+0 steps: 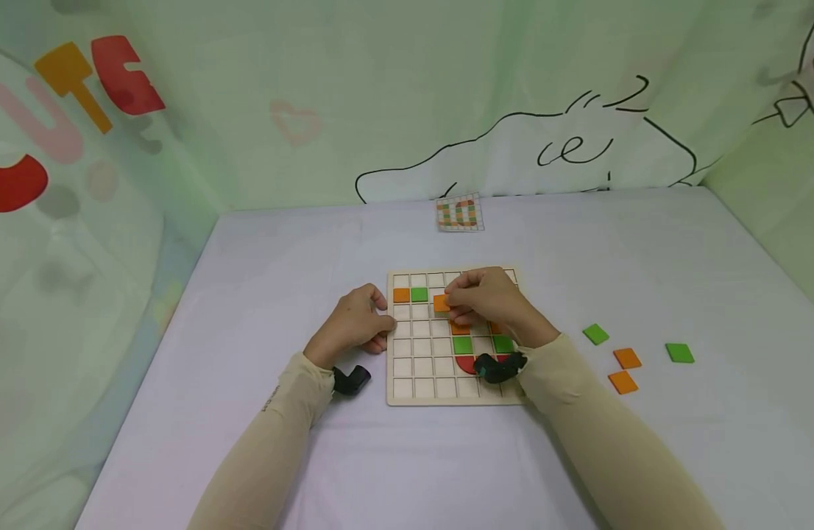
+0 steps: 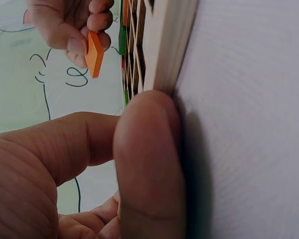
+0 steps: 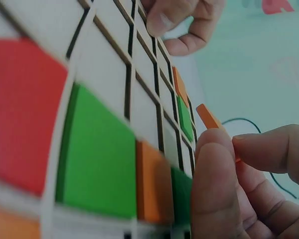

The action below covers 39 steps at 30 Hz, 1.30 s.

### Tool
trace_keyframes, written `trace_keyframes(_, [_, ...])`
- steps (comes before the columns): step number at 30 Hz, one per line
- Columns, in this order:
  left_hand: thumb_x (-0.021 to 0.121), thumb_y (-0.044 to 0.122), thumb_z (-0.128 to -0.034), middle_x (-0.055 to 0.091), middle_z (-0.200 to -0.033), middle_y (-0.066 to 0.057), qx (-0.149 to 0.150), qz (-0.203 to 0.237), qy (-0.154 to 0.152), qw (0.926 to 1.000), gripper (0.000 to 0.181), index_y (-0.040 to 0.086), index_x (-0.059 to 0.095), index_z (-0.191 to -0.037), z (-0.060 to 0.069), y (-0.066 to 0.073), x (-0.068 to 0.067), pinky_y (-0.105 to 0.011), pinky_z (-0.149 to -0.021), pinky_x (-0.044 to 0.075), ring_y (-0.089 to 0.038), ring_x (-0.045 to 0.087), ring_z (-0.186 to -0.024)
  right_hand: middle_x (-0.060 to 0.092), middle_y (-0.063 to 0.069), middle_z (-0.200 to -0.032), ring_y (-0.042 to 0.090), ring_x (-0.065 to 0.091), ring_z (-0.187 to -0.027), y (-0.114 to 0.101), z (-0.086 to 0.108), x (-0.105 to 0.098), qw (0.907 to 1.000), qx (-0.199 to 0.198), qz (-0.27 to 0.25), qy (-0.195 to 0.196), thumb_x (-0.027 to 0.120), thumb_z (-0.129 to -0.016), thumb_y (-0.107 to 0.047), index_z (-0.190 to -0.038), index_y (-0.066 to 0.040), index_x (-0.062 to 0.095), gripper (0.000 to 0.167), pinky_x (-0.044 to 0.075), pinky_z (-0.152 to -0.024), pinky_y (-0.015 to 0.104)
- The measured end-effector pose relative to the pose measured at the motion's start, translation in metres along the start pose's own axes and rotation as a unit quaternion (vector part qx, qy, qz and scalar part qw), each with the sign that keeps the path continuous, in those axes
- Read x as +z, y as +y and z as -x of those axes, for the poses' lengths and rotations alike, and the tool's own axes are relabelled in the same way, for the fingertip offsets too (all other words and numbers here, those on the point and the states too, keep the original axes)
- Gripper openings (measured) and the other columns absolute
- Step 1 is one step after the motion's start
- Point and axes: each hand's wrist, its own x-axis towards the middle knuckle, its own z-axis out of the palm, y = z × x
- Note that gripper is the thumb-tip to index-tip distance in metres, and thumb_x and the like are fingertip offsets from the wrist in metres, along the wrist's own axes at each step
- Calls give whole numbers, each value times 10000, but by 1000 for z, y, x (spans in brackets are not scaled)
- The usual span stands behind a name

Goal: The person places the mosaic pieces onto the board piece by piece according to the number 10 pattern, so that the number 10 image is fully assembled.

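A pale wooden grid board point(image 1: 422, 366) lies on the table, with orange, green and red pieces in some of its squares. At its left edge, my left hand point(image 1: 355, 318) grips the rim with thumb and bent fingers. My right hand point(image 1: 489, 298) is over the upper part of the board and pinches an orange square tile point(image 1: 441, 303) between thumb and fingers. In the left wrist view this orange tile point(image 2: 93, 55) is tilted and apart from the board. An orange tile point(image 1: 402, 295) and a green tile point(image 1: 419, 294) sit side by side at the board's upper left. My right hand and wrist hide part of the board's right side.
Loose tiles lie right of the board: a green tile point(image 1: 595, 334), another green tile point(image 1: 680, 353), an orange tile point(image 1: 628, 358) and a second orange tile point(image 1: 623, 382). Behind the board, a small patterned card point(image 1: 460, 213) is near the table's back edge, before a printed curtain point(image 1: 380, 88).
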Motion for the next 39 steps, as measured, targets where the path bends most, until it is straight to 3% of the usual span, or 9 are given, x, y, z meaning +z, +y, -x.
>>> trace_keyframes(5, [684,1,-905,678,-672,-128,-14,2,6,10000,260,8,519,-1105,0,0,0,-272,-475,599,-149,644,-490,716,172,-1079,168,735,-782,-4,-7,11,10000,-27,13,-85,702,-977,-84,-1162,48,658,232,650,-723,263])
trace_keyframes(15, [690,26,-910,677,-673,-126,4,-15,-33,10000,274,15,515,-1121,-1,0,0,-265,-476,596,-143,638,-484,738,145,-943,146,711,-686,-10,-13,24,9995,-32,286,-136,702,-973,-70,-1122,41,684,187,647,-668,268])
trace_keyframes(39, [695,19,-909,667,-646,-120,8,-16,-23,10000,272,15,512,-1110,-2,-1,0,-261,-470,593,-140,626,-471,727,126,-893,159,699,-687,-9,-14,29,9983,10,540,-217,698,-979,-69,-1098,29,695,154,641,-658,265])
